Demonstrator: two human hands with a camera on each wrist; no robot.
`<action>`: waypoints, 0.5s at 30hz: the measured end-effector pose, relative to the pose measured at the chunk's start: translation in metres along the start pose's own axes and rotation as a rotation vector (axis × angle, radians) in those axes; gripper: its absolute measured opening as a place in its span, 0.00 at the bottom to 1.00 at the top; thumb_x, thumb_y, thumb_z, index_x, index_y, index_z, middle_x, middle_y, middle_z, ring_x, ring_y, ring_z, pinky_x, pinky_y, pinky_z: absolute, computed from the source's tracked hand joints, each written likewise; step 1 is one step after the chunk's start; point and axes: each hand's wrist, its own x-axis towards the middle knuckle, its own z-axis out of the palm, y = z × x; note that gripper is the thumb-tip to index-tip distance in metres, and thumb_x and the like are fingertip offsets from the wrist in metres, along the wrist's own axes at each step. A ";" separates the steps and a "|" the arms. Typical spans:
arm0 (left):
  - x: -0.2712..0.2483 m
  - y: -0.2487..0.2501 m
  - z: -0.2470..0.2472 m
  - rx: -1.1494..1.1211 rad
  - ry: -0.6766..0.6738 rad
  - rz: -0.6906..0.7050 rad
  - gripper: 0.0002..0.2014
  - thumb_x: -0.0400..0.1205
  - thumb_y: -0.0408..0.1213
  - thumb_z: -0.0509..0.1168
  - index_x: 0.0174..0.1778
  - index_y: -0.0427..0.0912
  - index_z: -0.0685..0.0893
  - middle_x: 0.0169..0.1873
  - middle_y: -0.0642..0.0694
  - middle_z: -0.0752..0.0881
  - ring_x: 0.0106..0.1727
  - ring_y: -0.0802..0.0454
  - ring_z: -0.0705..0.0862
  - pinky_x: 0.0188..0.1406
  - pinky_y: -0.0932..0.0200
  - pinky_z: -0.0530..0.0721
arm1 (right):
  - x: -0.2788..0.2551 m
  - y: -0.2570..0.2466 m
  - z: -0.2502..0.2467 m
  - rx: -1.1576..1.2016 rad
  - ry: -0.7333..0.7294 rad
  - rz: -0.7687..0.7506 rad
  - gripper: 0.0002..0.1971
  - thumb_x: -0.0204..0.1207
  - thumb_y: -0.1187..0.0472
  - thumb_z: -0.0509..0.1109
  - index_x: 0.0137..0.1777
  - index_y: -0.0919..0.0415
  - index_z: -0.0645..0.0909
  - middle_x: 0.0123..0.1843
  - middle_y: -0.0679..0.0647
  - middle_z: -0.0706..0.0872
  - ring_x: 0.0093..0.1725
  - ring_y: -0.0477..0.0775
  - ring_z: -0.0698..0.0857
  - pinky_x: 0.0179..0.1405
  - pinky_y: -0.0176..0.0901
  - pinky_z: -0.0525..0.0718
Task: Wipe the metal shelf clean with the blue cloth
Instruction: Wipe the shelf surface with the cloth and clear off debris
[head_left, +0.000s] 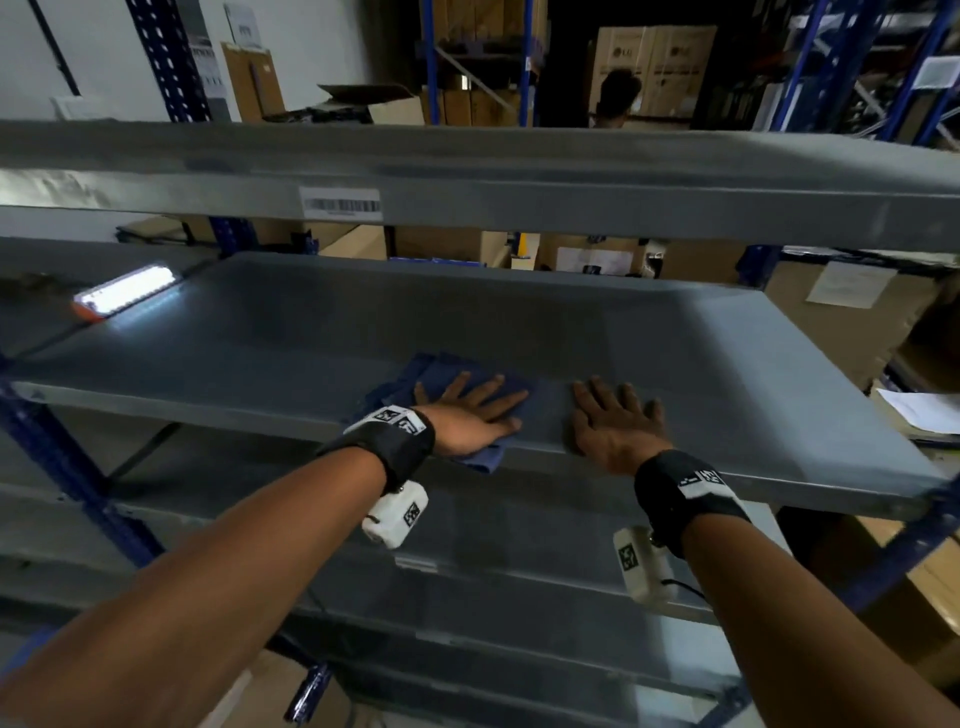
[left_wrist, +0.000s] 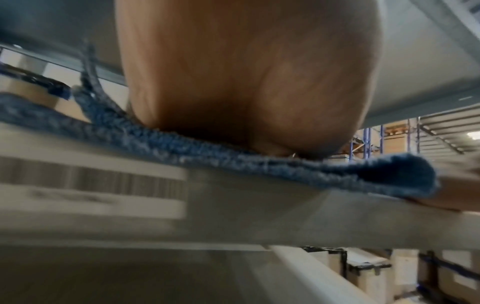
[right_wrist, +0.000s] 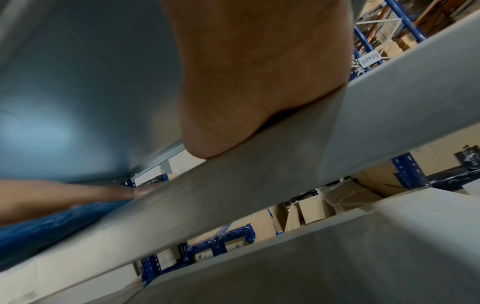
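Observation:
The grey metal shelf (head_left: 322, 338) stretches across the middle of the head view. A blue cloth (head_left: 441, 371) lies near its front edge, one corner hanging over the lip. My left hand (head_left: 470, 415) presses flat on the cloth with fingers straight and spread. In the left wrist view the heel of that palm sits on the blue cloth (left_wrist: 259, 164), which droops over the shelf's front lip (left_wrist: 259, 216). My right hand (head_left: 615, 421) rests flat on the bare shelf just right of the cloth. Its palm lies on the shelf edge (right_wrist: 259, 174) in the right wrist view.
A lit lamp (head_left: 124, 293) lies on the shelf's far left. Another grey shelf (head_left: 571, 176) runs above, with a barcode label (head_left: 340, 203). Lower shelves sit beneath. Blue uprights and cardboard boxes (head_left: 852, 312) stand behind and right. A person (head_left: 615, 98) stands in the background.

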 end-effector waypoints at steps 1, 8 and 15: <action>-0.001 -0.016 -0.003 -0.012 0.000 -0.016 0.32 0.83 0.73 0.38 0.83 0.76 0.37 0.86 0.65 0.34 0.88 0.47 0.32 0.78 0.23 0.32 | 0.003 -0.009 0.001 -0.003 -0.003 -0.001 0.30 0.85 0.39 0.40 0.87 0.36 0.43 0.90 0.41 0.41 0.89 0.62 0.44 0.82 0.73 0.42; 0.046 -0.056 -0.015 -0.041 0.085 -0.251 0.35 0.79 0.77 0.38 0.82 0.77 0.36 0.87 0.59 0.34 0.87 0.33 0.32 0.66 0.07 0.34 | 0.018 -0.042 0.007 -0.016 0.031 0.076 0.30 0.84 0.39 0.39 0.87 0.34 0.42 0.90 0.40 0.42 0.89 0.59 0.45 0.83 0.72 0.44; 0.026 -0.039 0.000 -0.040 0.129 0.108 0.33 0.81 0.72 0.38 0.85 0.73 0.46 0.89 0.59 0.43 0.89 0.44 0.36 0.75 0.17 0.30 | 0.020 -0.043 0.006 -0.041 0.068 0.077 0.28 0.87 0.41 0.37 0.87 0.36 0.41 0.90 0.41 0.44 0.89 0.59 0.47 0.83 0.72 0.47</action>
